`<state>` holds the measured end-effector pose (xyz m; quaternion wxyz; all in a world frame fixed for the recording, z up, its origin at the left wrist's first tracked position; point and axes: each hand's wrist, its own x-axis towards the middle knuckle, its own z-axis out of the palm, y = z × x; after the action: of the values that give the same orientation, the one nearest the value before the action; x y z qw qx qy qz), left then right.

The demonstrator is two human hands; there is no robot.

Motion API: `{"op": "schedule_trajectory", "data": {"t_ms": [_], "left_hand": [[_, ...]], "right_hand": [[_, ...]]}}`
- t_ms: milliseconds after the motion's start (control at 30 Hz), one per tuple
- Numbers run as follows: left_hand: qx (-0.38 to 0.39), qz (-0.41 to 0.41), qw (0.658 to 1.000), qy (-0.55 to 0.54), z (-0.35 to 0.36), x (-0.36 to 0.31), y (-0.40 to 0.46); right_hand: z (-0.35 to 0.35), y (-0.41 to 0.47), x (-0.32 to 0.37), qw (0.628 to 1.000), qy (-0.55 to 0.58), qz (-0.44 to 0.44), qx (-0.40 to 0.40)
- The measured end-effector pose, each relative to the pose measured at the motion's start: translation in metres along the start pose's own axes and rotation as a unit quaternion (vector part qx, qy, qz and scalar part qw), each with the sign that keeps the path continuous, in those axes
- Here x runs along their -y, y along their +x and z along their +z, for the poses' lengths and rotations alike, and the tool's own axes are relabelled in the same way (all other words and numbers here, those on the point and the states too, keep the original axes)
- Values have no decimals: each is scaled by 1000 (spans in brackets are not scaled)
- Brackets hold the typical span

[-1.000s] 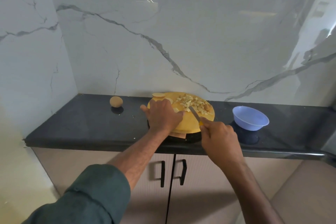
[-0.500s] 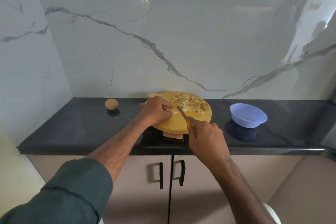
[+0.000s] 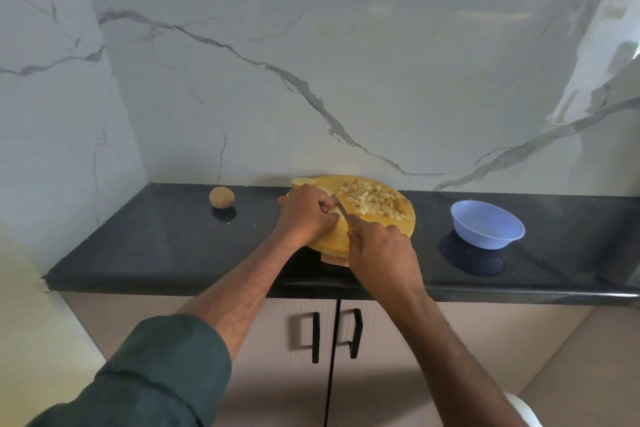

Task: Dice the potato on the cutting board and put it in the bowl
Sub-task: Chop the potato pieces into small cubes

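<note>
Fingers of the left hand curl over a potato piece on the cutting board; right hand grips the knife; diced potato is heaped on the board; the blue bowl to the right holds nothing visible

a black stone countertop carries a round yellow cutting board. a whole potato lies well left of the board, and a blue bowl sits well right of it.
</note>
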<state>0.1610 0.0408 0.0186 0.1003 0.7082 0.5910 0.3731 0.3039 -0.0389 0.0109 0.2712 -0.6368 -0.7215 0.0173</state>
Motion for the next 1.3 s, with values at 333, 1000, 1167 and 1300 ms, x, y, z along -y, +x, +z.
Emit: {"op": "schedule_trajectory", "data": {"t_ms": [333,1000,1167,1300], "left_hand": [[1,3,1000,-15,-1,1,2],[93,-33,993,-69,-9,4,16],[71,-31,995,-64,-6,7,16],[53,-28,995,-76,-7,5,12]], "right_hand": [[-5,0,-3,999,-31,-21,36],[-32,-15,-14,999,52,-9,-11],[-16,-4,-2,996,82,17,-13],[-8,-2,2,997,79,18,-15]]}}
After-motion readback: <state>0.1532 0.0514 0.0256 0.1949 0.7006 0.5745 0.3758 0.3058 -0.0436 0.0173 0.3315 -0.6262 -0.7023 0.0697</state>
